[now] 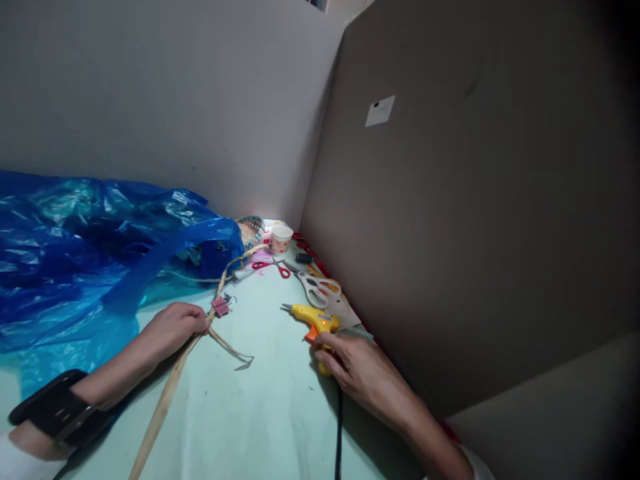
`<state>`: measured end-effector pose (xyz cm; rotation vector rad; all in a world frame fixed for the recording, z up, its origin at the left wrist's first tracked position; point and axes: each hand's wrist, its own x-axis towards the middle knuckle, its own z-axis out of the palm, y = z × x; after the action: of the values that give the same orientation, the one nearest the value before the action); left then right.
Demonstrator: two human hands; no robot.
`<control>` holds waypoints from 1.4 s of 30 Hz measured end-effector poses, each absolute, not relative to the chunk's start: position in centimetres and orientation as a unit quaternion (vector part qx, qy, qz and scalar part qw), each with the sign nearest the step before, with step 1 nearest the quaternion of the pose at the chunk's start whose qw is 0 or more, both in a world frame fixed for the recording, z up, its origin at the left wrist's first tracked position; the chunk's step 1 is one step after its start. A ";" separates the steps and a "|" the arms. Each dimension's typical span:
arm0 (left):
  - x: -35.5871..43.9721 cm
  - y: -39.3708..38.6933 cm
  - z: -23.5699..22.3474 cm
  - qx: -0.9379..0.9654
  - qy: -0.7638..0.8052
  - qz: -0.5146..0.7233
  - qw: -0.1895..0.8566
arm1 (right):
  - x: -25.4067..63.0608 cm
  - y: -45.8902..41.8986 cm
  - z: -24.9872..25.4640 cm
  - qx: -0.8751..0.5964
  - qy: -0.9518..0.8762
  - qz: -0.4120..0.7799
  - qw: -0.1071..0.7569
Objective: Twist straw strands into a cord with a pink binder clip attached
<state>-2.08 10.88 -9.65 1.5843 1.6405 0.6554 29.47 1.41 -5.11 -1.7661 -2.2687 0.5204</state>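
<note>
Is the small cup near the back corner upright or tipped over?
Upright: the cup has its wide rim on top and narrower base below. Whether anything is inside, I cannot tell.

Red-handled scissors (274,263) on green tabletop (250,420)

White sleeves (33,460) — and a wide black strap (60,408) round the left wrist (103,381).
</note>
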 end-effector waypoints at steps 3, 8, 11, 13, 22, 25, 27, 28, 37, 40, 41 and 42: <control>-2.1 11.0 -9.8 0.621 0.639 0.264 0.370 | 29.2 1.2 -5.1 -0.580 -0.784 0.196 0.104; -2.0 11.1 -10.0 0.624 0.637 0.273 0.361 | 29.2 1.3 -5.1 -0.566 -0.779 0.191 0.189; -2.1 11.1 -10.0 0.624 0.633 0.274 0.367 | 29.7 2.8 -4.6 -0.549 -0.791 0.143 0.228; -2.1 11.2 -10.0 0.621 0.633 0.274 0.372 | 29.9 4.9 -4.3 -0.547 -0.801 0.101 0.222; -2.1 11.0 -10.1 0.614 0.639 0.276 0.371 | 29.4 13.4 -5.5 -0.584 -0.798 0.048 0.139; -2.0 10.9 -9.9 0.613 0.641 0.273 0.372 | 29.2 13.1 -5.8 -0.589 -0.798 0.029 0.121; -1.8 10.8 -9.7 0.612 0.643 0.268 0.374 | 29.0 12.4 -6.0 -0.590 -0.800 0.015 0.109; -1.8 10.8 -9.5 0.612 0.644 0.266 0.375 | 28.9 12.0 -6.1 -0.591 -0.800 0.008 0.103; -1.6 10.5 -9.1 0.605 0.652 0.260 0.376 | 27.4 9.7 -5.1 -0.588 -0.799 -0.003 0.130; -1.5 10.4 -9.1 0.597 0.652 0.261 0.388 | 25.0 9.1 -3.7 -0.500 -0.752 0.252 0.347; -1.5 10.3 -9.0 0.595 0.651 0.262 0.392 | 24.1 8.9 -3.2 -0.431 -0.686 0.406 0.423; -1.4 10.3 -8.9 0.593 0.651 0.263 0.394 | 23.1 8.7 -2.9 -0.352 -0.589 0.538 0.489</control>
<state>-1.41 10.31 -8.95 1.5055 1.6502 0.6683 23.07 8.67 -2.87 -0.8551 -1.4327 1.3086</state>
